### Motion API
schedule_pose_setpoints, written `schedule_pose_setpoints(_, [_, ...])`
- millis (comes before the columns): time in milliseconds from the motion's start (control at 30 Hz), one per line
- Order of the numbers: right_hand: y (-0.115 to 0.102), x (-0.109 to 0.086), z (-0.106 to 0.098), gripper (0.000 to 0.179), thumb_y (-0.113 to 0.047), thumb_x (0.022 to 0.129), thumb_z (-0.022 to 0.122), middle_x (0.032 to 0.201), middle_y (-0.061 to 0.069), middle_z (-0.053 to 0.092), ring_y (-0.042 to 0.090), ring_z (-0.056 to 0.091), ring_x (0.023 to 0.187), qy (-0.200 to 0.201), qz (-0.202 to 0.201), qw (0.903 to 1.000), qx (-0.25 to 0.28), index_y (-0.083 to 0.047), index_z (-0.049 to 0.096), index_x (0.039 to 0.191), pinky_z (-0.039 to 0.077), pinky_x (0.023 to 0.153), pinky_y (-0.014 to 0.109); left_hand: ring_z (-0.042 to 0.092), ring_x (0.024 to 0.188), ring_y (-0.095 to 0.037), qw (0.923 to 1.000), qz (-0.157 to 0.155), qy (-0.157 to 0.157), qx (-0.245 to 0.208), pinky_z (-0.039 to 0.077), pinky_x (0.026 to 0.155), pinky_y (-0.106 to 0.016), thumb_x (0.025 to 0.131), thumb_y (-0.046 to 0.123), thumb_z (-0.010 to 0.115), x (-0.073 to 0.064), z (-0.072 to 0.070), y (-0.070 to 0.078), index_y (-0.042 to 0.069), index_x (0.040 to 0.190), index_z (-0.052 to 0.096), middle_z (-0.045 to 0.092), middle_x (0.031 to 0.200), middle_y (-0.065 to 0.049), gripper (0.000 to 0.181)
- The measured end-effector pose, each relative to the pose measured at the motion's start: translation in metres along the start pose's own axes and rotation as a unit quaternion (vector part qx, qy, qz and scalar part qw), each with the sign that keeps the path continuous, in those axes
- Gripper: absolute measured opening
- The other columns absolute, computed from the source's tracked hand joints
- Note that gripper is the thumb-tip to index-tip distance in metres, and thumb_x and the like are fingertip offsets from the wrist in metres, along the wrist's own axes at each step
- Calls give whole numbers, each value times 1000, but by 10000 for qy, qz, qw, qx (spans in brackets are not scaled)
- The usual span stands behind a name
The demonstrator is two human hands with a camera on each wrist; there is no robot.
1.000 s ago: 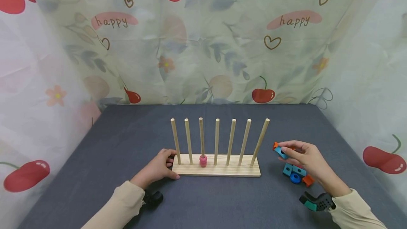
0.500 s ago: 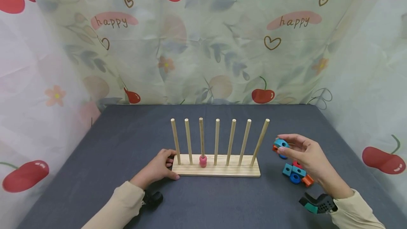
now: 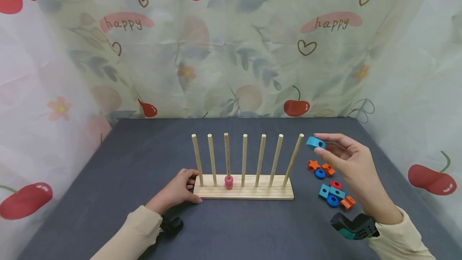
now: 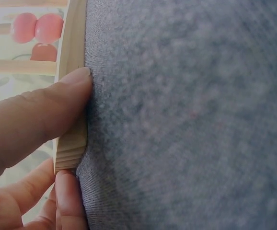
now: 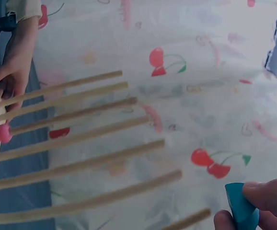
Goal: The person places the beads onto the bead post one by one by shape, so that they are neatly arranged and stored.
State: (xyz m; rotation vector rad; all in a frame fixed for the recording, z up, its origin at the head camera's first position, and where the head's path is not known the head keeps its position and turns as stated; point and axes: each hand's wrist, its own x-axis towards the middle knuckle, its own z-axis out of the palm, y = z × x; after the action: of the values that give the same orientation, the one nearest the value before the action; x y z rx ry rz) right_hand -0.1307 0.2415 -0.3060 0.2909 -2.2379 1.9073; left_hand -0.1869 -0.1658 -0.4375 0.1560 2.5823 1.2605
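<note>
My left hand (image 3: 177, 191) grips the left end of a wooden peg stand (image 3: 245, 193), thumb along the front edge and fingers at the end. Seven-odd upright dowels aside, only the third from the left carries anything: two pink beads (image 3: 229, 182) at its foot. Between thumb and fingertips, my right hand (image 3: 346, 163) pinches a light blue block (image 3: 315, 143) with a curved side and a hole. It is raised just right of the top of the rightmost dowel (image 3: 294, 159). In the right wrist view the block (image 5: 243, 206) appears at the lower right, partly hidden by fingers.
Below the right hand lie an orange star bead (image 3: 314, 166), a blue ring (image 3: 320, 173) and another orange piece (image 3: 328, 169). Nearer me sit a red ring (image 3: 336, 185), light blue blocks (image 3: 337, 193), a blue ring and an orange piece. A printed curtain (image 3: 223, 51) surrounds the table.
My right hand has lifted the light blue block from beside the orange pieces, up and slightly left to dowel-top height. My left hand keeps its grip on the stand.
</note>
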Motion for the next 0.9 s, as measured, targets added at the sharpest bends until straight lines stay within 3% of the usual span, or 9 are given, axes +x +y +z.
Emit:
schedule_pose_setpoints(267, [-28, 8, 23, 37, -10, 89, 69, 119, 0, 64, 8, 64, 105, 79, -573, 9982, -180, -3, 62, 125, 55, 80, 18, 53, 111, -27, 10000, 6, -48, 23, 49, 97, -42, 63, 4, 90, -1, -1, 1, 0, 134, 50, 44, 126, -15, 81])
schedule_pose_setpoints(467, [-41, 18, 42, 33, -5, 89, 68, 117, -2, 67, 10, 64, 107, -61, -995, 9950, -8, -4, 65, 122, 53, 86, 19, 54, 111, -27, 10000, 31, -46, 70, 49, 97, -42, 63, 4, 90, -1, -1, 1, -1, 134, 50, 44, 126, -15, 81])
schedule_pose_setpoints(600, [-42, 24, 55, 33, -4, 89, 68, 116, -3, 68, 10, 64, 107, -272, -1179, 9924, 207, -4, 65, 121, 53, 88, 20, 54, 112, -28, 9999, 37, -58, 74, 49, 97, -42, 63, 4, 89, 0, -2, 1, -2, 134, 49, 43, 127, -16, 82])
schedule_pose_setpoints(900, [-31, 35, 88, 31, -1, 87, 69, 107, -9, 70, 8, 68, 95, -486, -1673, 9847, 79, 3, 65, 118, 56, 83, 23, 54, 112, -28, 9999, 16, -86, 112, 49, 96, -42, 63, 4, 90, 0, -1, 1, -1, 134, 49, 43, 127, -16, 82])
